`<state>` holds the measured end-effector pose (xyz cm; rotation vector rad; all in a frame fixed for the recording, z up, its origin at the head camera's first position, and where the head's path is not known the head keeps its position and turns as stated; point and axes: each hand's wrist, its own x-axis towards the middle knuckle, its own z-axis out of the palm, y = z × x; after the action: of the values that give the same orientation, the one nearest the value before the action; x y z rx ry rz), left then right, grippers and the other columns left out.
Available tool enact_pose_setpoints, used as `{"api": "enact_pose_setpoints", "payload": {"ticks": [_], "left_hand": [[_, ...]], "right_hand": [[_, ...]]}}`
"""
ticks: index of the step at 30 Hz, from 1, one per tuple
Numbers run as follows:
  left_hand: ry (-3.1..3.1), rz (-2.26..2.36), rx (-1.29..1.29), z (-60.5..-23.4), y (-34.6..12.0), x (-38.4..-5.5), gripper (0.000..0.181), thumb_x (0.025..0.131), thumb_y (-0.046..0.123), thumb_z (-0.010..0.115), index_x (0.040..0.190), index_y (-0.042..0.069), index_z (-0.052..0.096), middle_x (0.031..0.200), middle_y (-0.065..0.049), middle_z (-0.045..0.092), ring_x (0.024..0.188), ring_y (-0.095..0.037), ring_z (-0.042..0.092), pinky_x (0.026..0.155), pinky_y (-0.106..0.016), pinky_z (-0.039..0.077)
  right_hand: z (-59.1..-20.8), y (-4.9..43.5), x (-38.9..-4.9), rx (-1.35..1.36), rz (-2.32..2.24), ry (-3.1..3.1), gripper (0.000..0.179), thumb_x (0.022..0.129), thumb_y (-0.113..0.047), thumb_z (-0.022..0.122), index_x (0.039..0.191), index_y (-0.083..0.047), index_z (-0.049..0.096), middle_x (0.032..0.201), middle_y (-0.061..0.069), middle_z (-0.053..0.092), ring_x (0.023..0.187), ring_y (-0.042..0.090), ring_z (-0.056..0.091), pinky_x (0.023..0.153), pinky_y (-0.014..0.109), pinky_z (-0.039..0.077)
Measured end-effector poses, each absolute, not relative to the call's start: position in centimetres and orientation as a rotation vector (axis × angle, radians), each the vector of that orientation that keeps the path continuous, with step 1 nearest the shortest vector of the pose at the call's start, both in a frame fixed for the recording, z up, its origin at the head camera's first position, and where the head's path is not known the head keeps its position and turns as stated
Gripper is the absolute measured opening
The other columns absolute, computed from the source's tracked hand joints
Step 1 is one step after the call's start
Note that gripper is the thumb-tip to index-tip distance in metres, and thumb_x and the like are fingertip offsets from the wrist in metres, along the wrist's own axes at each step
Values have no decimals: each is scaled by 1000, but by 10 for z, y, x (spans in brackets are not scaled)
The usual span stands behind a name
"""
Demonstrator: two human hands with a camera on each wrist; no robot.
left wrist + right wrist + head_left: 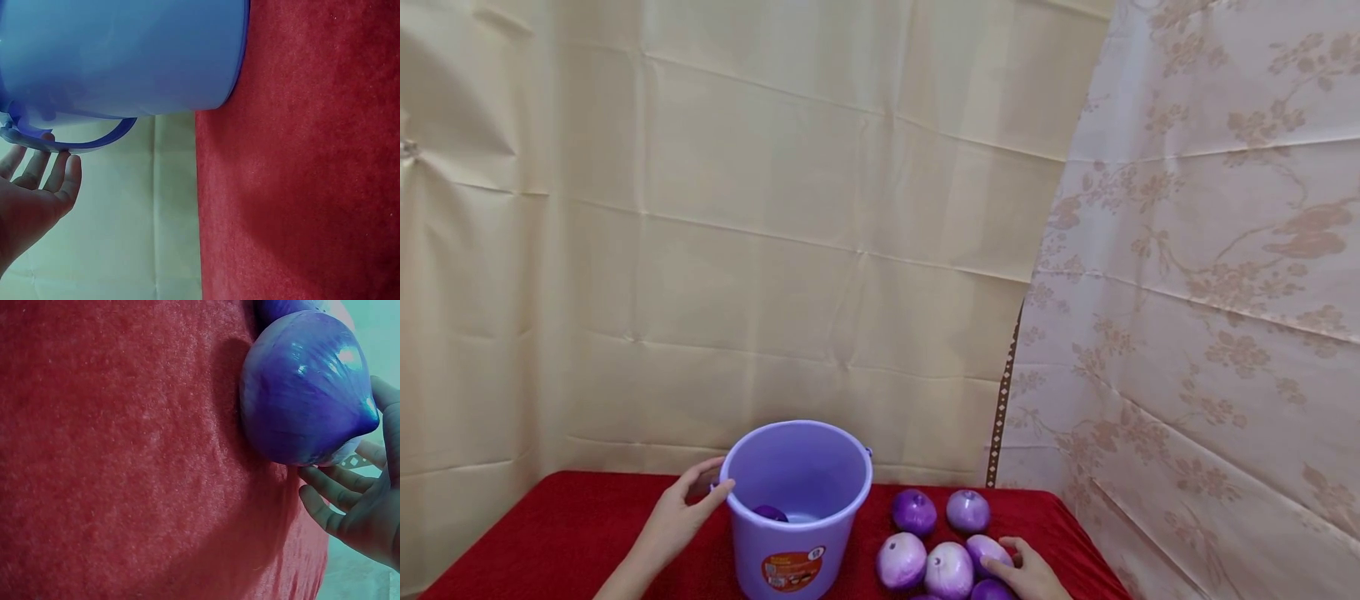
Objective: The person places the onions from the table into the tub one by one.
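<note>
A purple bucket stands upright on the table, a dark purple onion inside it. My left hand holds the bucket at its left rim, thumb on the lip; in the left wrist view the fingers touch the curved bucket handle. To the right, my right hand grips a pale purple onion between thumb and fingers. That onion is mostly hidden in the right wrist view behind a darker onion. Close by lie a white-purple onion and another.
Farther back are a deep purple onion and a lighter one. More onions are cut off at the bottom edge. A red cloth covers the table. Behind it hangs a beige curtain, with a floral curtain at right.
</note>
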<state>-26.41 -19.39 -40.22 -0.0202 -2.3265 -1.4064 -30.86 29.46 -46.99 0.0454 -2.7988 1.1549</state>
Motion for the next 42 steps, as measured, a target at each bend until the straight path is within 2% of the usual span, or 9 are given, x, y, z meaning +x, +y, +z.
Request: {"api": "enact_pose_setpoints", "payload": {"ticks": [12, 23, 31, 42], "left_hand": [[-2326, -1400, -28, -405, -193, -264, 48, 88, 35, 64, 127, 9, 54, 117, -14, 64, 94, 2, 53, 77, -24, 47], [-2329, -1394, -32, -405, -194, -264, 49, 88, 36, 64, 128, 10, 54, 119, -14, 64, 95, 3, 53, 77, -24, 47], [-2325, -1392, -33, -405, -195, -265, 49, 88, 35, 64, 128, 9, 54, 119, -15, 63, 94, 5, 52, 77, -23, 47], [-2319, -1406, -38, -403, -194, -265, 49, 88, 34, 64, 128, 9, 54, 120, -15, 63, 93, 6, 51, 77, -23, 47]], "right_hand": [[-472, 298, -310, -41, 1170, -2777, 57, 78, -35, 73, 116, 4, 56, 85, 7, 63, 78, 18, 58, 67, 32, 45], [-455, 303, -308, -56, 1110, -2763, 59, 79, -36, 72, 118, 3, 55, 88, 8, 63, 81, 17, 57, 67, 30, 43], [-446, 303, -311, -32, 1085, -2751, 57, 80, -36, 71, 119, 3, 55, 98, 10, 65, 87, 19, 59, 69, 30, 45], [-432, 301, -311, -24, 1095, -2705, 59, 79, -38, 72, 117, 3, 55, 99, 13, 64, 91, 24, 60, 70, 32, 47]]}}
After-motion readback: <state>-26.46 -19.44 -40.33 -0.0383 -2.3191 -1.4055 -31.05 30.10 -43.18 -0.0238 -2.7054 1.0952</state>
